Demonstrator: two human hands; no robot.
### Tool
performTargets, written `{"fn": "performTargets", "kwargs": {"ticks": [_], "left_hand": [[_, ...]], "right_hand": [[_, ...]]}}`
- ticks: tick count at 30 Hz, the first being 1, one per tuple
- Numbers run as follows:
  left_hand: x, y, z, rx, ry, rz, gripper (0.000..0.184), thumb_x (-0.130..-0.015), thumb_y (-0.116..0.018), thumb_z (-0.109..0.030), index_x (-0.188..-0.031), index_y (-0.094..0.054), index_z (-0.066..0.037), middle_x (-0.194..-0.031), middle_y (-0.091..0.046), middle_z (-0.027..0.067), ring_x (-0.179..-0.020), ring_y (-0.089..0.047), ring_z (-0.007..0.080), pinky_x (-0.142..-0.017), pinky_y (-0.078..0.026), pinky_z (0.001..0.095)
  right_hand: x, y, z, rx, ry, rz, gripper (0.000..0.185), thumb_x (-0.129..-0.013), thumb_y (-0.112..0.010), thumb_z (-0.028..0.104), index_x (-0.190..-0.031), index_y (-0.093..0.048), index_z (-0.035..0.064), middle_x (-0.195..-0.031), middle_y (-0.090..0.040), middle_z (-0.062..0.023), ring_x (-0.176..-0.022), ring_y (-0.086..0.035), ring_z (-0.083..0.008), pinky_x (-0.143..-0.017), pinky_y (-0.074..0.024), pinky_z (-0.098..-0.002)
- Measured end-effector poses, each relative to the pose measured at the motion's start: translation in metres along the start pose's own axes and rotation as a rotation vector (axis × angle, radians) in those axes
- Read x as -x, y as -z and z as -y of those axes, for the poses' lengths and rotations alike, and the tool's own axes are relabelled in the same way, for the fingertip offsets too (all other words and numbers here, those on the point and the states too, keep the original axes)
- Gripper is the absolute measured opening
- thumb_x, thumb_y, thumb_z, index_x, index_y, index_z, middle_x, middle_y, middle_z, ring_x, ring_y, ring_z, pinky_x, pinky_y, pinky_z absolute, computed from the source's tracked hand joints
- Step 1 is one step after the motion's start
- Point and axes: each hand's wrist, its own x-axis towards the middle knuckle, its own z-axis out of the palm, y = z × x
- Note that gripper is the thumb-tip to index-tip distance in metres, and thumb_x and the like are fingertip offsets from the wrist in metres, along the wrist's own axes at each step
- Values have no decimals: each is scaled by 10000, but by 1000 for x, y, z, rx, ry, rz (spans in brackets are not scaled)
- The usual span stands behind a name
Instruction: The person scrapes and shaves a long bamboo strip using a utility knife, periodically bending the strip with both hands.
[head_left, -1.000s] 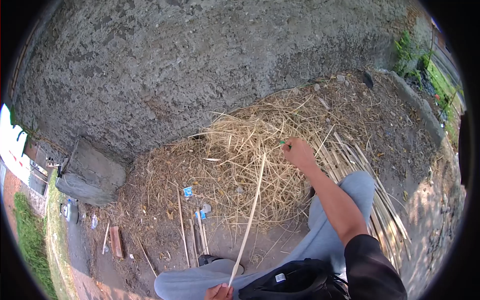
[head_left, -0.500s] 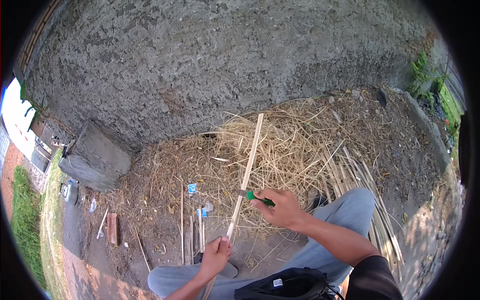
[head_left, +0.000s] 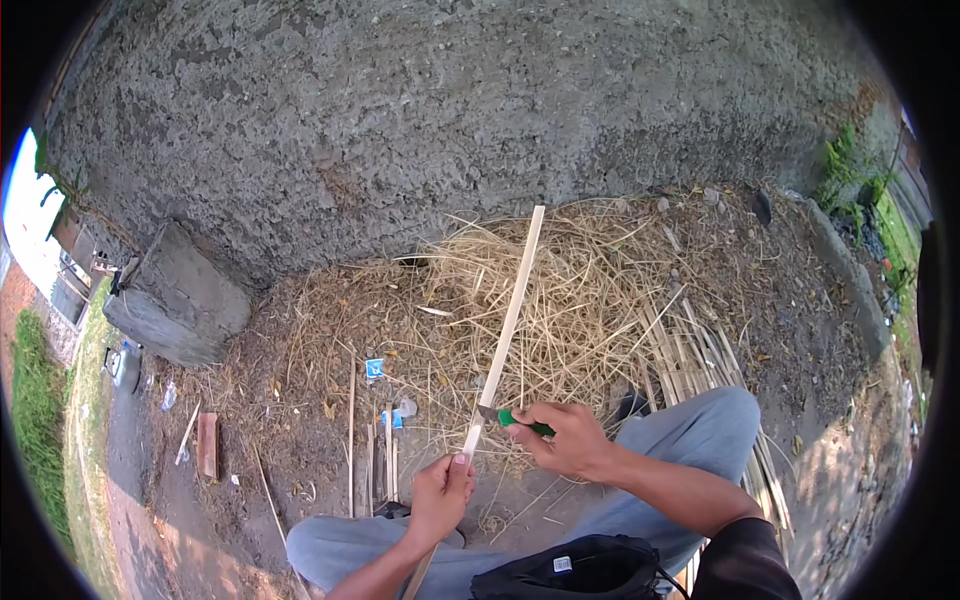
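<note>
A long pale strip of bamboo [head_left: 515,300] slants up and away from me over the straw-like shavings. My left hand [head_left: 441,496] is closed around its lower part, thumb on top. In my right hand [head_left: 562,440] is a knife with a green handle [head_left: 527,423], gripped in closed fingers. Its short blade [head_left: 487,412] touches the strip a little above my left hand. The strip's lower end passes beneath my left forearm.
A heap of shavings [head_left: 570,290] lies against the rough wall [head_left: 420,130]. More split strips [head_left: 690,345] rest by my right knee, and several thin ones [head_left: 352,430] lie to the left. A concrete block [head_left: 180,300] stands at the left. A black bag [head_left: 570,572] sits at my lap.
The knife blade has moved down the strip, closer to my left hand. The strip's far end now appears slightly higher and further right. The whole view has shifted a little.
</note>
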Motion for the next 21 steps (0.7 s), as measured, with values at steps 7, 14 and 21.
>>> {"fn": "performTargets", "kwargs": {"ticks": [7, 14, 21], "left_hand": [[4, -2, 8, -50, -11, -52, 353, -1044, -436, -246, -823, -556, 3, -567, -484, 9, -518, -453, 63, -475, -372, 257], [19, 0, 1, 13, -16, -22, 339, -1053, -420, -313, -843, -484, -55, -582, -383, -38, -437, -322, 28, -380, -255, 219], [29, -2, -24, 273, 260, 37, 322, -1061, -396, -310, -855, -449, -68, -581, -340, -44, -432, -291, 33, -373, -224, 227]], "right_hand": [[3, -13, -6, 36, 103, -14, 167, -845, -737, 215, -854, -673, 61, -843, -724, -81, -593, -684, -237, -461, -517, -324], [-5, -9, 4, 220, 259, -64, 136, -773, -791, 164, -862, -705, 107, -677, -646, -3, -418, -558, -174, -348, -397, -304], [-6, -14, 1, 251, 229, -82, 139, -780, -783, 192, -872, -712, 115, -672, -643, -1, -446, -572, -169, -362, -406, -293]]}}
